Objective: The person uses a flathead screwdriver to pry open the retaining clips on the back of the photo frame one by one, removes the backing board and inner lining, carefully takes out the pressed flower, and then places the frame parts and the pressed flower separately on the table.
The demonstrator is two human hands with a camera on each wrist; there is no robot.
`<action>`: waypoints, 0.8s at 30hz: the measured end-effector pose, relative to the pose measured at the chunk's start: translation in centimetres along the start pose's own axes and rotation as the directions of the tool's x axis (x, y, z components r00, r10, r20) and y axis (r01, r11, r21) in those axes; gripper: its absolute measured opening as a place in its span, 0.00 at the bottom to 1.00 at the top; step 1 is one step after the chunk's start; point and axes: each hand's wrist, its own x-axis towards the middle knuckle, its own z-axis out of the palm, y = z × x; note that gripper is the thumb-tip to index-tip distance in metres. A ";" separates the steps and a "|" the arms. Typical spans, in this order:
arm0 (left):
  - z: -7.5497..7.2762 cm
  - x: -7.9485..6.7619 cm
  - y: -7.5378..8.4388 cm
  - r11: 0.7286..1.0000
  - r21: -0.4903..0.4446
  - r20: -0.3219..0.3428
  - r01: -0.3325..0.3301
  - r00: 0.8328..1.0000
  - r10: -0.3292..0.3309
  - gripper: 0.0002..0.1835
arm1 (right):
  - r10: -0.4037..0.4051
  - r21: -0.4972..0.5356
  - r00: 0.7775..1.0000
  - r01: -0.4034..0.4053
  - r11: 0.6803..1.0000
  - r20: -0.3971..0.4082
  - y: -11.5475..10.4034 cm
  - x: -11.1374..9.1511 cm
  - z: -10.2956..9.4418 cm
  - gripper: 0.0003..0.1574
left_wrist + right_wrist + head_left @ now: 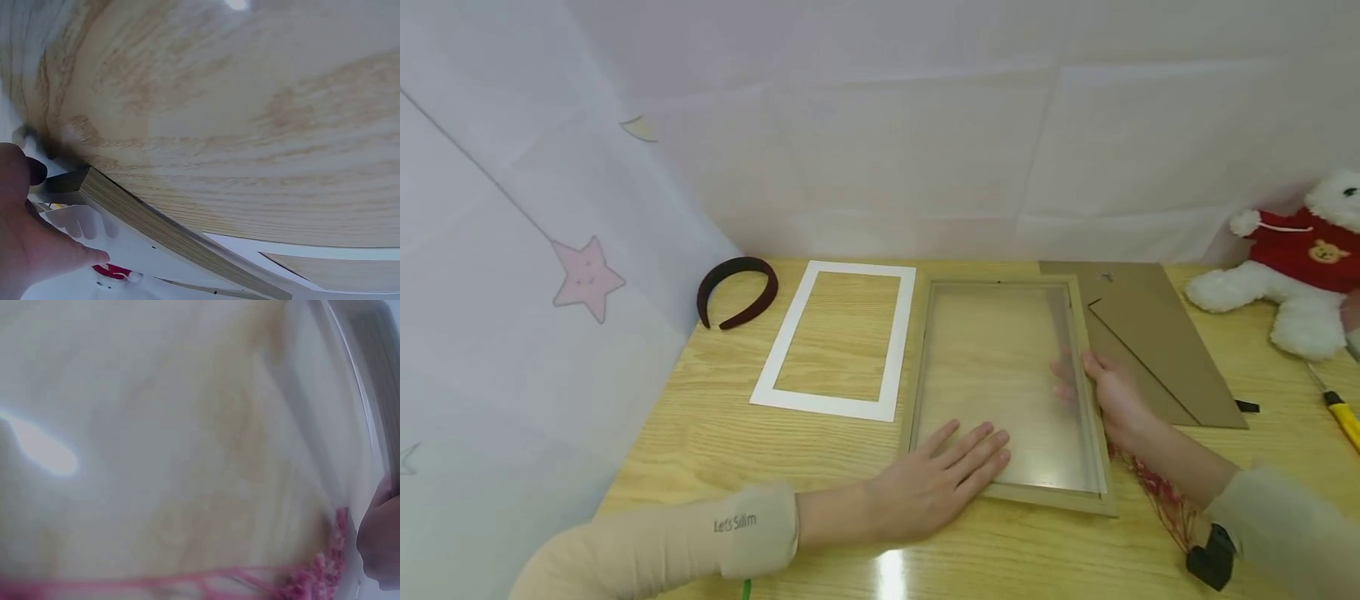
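A picture frame (1111, 504) with pale wood rails and a clear pane is held over the table, its lower edge toward me. My left hand (936, 479) lies across its lower left corner, fingers stretched over the pane. In the left wrist view, the thumb of that hand sits at the corner's other side, by the rail (150, 219). My right hand (1116, 400) grips the right rail partway down. Its fingers show through the pane from behind. At the right wrist view's edge, that hand (381, 540) is at the frame's side.
A white mat border (827, 406) and a dark headband (771, 292) lie left of the frame. To the right are a brown backing board (1180, 333), pink dried flowers (1165, 492), a yellow-handled tool (1347, 423) and a plush toy (1296, 250) in a red sweater.
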 end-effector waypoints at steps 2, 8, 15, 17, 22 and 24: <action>-0.2 -0.2 0.4 1.000 -0.004 -0.004 -0.007 1.000 0.007 0.36 | 0.004 -0.012 1.000 -0.005 1.000 -0.003 0.4 -0.4 0.1 0.41; -1.0 -0.7 1.5 0.998 -0.041 -0.004 -0.049 0.999 0.049 0.37 | 0.016 -0.052 1.000 -0.016 0.999 0.005 1.5 -2.1 0.4 0.44; -1.7 -1.1 2.8 0.996 -0.026 -0.024 -0.084 0.996 0.083 0.42 | 0.015 -0.168 1.000 -0.013 0.986 0.014 2.3 -4.2 0.8 0.42; -1.8 -1.2 3.1 0.996 -0.022 -0.015 -0.091 0.996 0.091 0.42 | 0.022 -0.187 1.000 -0.019 0.982 0.013 2.5 -4.6 0.9 0.43; -2.2 -1.5 3.9 0.992 -0.054 -0.011 -0.113 0.994 0.113 0.42 | 0.067 -0.216 0.998 -0.066 0.974 -0.001 3.2 -5.7 1.1 0.44; -2.2 -1.5 4.1 0.990 -0.084 -0.014 -0.114 0.993 0.114 0.41 | 0.077 -0.208 0.997 -0.076 0.975 -0.007 3.4 -6.1 1.2 0.44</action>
